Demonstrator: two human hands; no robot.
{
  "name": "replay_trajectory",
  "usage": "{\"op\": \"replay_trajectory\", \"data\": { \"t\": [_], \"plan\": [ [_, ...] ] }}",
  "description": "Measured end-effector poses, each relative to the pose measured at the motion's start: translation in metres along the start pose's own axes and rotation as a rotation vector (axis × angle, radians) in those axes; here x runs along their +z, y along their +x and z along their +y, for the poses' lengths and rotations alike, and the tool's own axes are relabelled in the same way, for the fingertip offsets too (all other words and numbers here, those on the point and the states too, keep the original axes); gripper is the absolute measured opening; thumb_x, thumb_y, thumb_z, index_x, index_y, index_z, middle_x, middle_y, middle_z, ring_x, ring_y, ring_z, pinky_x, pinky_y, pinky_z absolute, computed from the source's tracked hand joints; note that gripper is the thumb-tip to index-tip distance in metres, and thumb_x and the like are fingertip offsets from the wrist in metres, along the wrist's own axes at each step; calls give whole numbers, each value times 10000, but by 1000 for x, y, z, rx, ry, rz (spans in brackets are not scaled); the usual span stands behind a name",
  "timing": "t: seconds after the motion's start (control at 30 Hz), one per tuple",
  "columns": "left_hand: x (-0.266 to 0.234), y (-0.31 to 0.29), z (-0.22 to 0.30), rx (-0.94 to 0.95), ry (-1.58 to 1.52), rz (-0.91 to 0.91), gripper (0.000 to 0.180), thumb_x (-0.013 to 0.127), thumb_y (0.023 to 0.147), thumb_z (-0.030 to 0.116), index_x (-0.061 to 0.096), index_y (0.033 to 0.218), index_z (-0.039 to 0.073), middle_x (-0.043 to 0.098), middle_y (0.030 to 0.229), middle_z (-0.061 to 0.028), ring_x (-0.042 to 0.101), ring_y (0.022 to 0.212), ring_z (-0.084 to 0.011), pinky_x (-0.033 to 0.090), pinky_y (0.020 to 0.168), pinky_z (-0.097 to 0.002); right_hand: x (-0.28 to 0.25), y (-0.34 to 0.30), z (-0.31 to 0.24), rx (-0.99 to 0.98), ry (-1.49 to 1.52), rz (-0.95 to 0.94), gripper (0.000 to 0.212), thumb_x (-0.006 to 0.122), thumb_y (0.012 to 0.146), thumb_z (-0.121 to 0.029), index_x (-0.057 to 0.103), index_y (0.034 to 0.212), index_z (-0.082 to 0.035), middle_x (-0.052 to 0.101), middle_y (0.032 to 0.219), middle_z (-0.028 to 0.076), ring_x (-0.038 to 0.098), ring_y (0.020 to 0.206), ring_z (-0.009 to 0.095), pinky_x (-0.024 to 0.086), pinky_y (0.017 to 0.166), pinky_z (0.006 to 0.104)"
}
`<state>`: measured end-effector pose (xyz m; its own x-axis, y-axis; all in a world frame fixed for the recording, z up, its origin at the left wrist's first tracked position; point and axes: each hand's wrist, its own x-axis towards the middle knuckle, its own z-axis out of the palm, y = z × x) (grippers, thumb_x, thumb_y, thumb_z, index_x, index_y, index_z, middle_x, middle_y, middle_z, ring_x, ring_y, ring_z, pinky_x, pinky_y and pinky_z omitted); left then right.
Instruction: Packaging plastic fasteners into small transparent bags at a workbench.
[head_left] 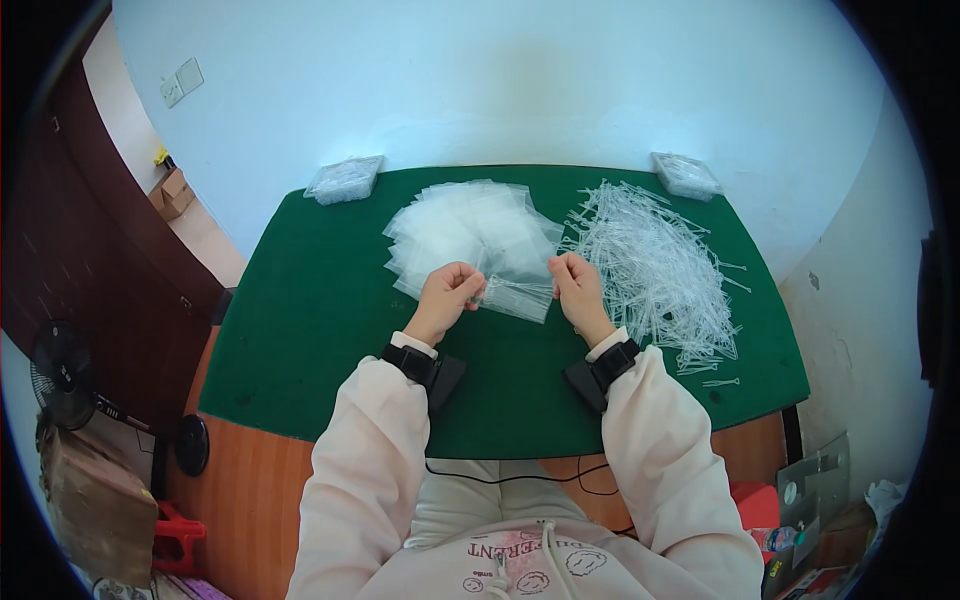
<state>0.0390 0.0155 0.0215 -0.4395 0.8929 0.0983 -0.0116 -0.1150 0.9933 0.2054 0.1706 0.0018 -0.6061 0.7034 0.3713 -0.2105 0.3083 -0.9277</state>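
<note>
Over the near edge of a pile of clear flat plastic bags, my left hand is closed in a pinch. Its fingertips hold a few thin clear plastic sticks, whose shafts seem to point toward my right hand; against the bags their outline is hard to make out. My right hand is closed too, thumb pressed to the curled fingers, between the bags and a large heap of clear plastic sticks with forked or looped ends. Whatever its fingers may hold is too small to tell.
A green-covered table stands against the wall. Packed clear bundles lie at its far left corner and far right corner. One loose stick lies near the right edge. A black cable hangs by my lap; a fan stands left.
</note>
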Motion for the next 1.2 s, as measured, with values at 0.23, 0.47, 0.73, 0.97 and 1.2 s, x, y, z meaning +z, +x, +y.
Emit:
{"op": "replay_trajectory", "data": {
  "t": [0.23, 0.47, 0.73, 0.97, 1.2],
  "plan": [
    [-2, 0, 0, -29, -7, -24, 125, 597, 886, 163, 574, 947, 57, 589, 759, -3, 537, 682, -73, 433, 606, -201, 0, 2, 8, -1, -10, 111, 244, 587, 899, -233, 512, 752, -53, 456, 613, -39, 407, 554, 48, 350, 509, 220],
    [3, -4, 7, -37, -181, 32, 382, 610, 860, 107, 432, 1193, 44, 603, 806, -41, 571, 709, -114, 471, 647, -244, 5, -5, -7, -237, -223, 57, 254, 681, 813, -205, 548, 947, -35, 550, 865, 30, 512, 759, 107, 417, 665, 240],
    [2, -4, 5, -84, -313, -28, 501, 580, 854, 67, 340, 1293, 35, 628, 889, -96, 632, 772, -176, 515, 694, -288, 16, -18, -28, -381, -356, -279, 579, 755, 714, -233, 516, 1206, -43, 572, 1151, 101, 555, 1016, 216, 421, 862, 322],
    [8, -9, 17, -118, -410, -155, 459, 534, 879, 82, 344, 1295, 43, 640, 922, -120, 645, 772, -183, 529, 693, -288, 15, -19, -30, -253, -343, -365, 579, 702, 754, -138, 456, 1263, -12, 622, 1101, 118, 602, 985, 186, 457, 879, 325],
    [-6, -6, 14, -47, -514, -122, 383, 534, 896, 131, 413, 1249, 46, 643, 901, -95, 630, 740, -149, 509, 654, -251, 16, -18, -23, 175, 205, -420, 403, 567, 828, 31, 468, 1218, 40, 674, 949, 104, 637, 791, 103, 508, 743, 249]
  ]
}}
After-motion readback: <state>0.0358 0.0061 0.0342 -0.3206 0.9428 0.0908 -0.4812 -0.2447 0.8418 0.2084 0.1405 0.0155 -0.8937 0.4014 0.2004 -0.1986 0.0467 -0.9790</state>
